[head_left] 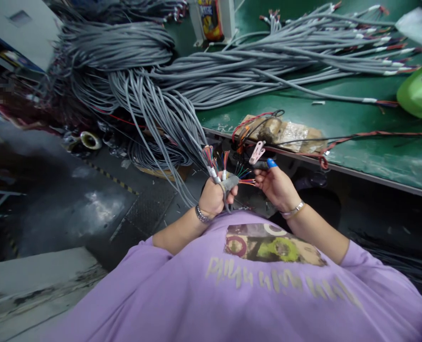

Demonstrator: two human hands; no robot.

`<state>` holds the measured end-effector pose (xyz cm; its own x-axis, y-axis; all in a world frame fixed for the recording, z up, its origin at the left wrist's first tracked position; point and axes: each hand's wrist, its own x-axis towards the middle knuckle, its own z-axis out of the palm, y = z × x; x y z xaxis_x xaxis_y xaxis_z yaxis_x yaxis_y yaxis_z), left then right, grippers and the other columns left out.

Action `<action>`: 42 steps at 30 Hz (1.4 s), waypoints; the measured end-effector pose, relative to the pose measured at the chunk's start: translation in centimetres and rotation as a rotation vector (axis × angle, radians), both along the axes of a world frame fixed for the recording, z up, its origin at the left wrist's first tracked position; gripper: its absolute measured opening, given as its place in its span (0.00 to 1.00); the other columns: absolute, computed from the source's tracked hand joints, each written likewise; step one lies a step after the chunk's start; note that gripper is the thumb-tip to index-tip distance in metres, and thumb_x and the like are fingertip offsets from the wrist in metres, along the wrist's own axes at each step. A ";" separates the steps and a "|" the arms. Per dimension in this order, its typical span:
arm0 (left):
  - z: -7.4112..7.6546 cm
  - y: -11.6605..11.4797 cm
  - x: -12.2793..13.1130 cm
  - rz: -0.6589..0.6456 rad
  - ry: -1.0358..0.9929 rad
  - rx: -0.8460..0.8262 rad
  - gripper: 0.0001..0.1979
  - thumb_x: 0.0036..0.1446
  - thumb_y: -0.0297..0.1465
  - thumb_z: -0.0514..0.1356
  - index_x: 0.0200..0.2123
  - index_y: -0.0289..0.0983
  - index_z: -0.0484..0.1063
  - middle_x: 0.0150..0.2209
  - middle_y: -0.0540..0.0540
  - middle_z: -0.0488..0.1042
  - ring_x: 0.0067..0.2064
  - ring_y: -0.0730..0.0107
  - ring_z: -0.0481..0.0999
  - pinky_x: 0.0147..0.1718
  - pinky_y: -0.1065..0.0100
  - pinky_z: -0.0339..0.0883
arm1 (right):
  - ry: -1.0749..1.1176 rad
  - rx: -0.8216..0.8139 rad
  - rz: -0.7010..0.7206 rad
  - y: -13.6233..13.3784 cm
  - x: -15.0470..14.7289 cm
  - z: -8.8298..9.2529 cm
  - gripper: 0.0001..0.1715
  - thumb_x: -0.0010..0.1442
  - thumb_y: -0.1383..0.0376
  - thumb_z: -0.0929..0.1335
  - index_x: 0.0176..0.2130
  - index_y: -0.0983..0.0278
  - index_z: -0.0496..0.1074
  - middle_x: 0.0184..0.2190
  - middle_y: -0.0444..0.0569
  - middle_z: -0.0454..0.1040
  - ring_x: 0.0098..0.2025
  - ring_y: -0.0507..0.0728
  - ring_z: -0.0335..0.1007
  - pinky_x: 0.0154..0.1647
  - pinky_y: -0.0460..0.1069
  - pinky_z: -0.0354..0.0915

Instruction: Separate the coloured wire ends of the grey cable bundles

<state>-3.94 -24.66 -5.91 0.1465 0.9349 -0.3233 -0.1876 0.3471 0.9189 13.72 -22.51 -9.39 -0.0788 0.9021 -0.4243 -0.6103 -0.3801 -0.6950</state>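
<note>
My left hand [213, 195] is closed round the stripped end of a grey cable [231, 181]. Red, orange, blue and green wires [245, 181] fan out of that end to the right. Other cable ends with white bands and coloured wires [210, 156] stand up just beyond this hand. Facing it, my right hand [280, 187] has curled fingers that meet the tips of the red and orange wires. Its thumb wears a blue fingertip cover [271, 163]. A dark grey piece [260, 165] shows beside the thumb; I cannot tell what it is. Above it is a pink clothes peg [257, 153].
Long grey cables [232, 71] lie heaped across the green table [367, 114] and hang over its front edge. Taped cardboard [289, 133] with loose wires sits at that edge. A green basket [420, 90] stands at the right; more coiled cable [161, 152] lies below.
</note>
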 end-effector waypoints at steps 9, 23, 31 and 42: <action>1.4 1.1 1.1 -0.202 -0.028 -0.041 0.21 0.44 0.45 0.70 0.24 0.35 0.67 0.17 0.53 0.69 0.13 0.82 0.61 0.11 0.75 0.50 | -0.075 0.236 0.240 2.2 1.0 2.0 0.31 0.46 0.42 0.78 0.34 0.64 0.73 0.24 0.42 0.70 0.20 0.46 0.54 0.20 0.45 0.50; 1.1 1.3 1.5 -0.192 -0.020 -0.063 0.18 0.45 0.41 0.69 0.24 0.36 0.67 0.17 0.53 0.70 0.13 0.82 0.61 0.11 0.76 0.50 | 0.055 0.170 0.046 3.2 -1.2 0.9 0.36 0.46 0.35 0.74 0.35 0.62 0.77 0.25 0.42 0.73 0.25 0.48 0.63 0.26 0.45 0.62; 0.8 1.2 1.7 -0.205 0.013 -0.062 0.19 0.45 0.41 0.70 0.21 0.36 0.65 0.17 0.53 0.69 0.12 0.83 0.61 0.11 0.76 0.48 | 0.065 0.191 -0.011 3.3 -1.5 0.9 0.31 0.49 0.39 0.75 0.35 0.62 0.76 0.25 0.41 0.71 0.28 0.49 0.65 0.27 0.46 0.60; 0.8 1.5 1.7 -0.212 0.053 -0.084 0.20 0.44 0.43 0.70 0.22 0.36 0.65 0.17 0.54 0.68 0.13 0.83 0.60 0.12 0.75 0.48 | 0.136 0.193 0.012 3.1 -1.5 1.0 0.31 0.48 0.39 0.75 0.34 0.62 0.75 0.25 0.40 0.72 0.25 0.47 0.61 0.27 0.45 0.60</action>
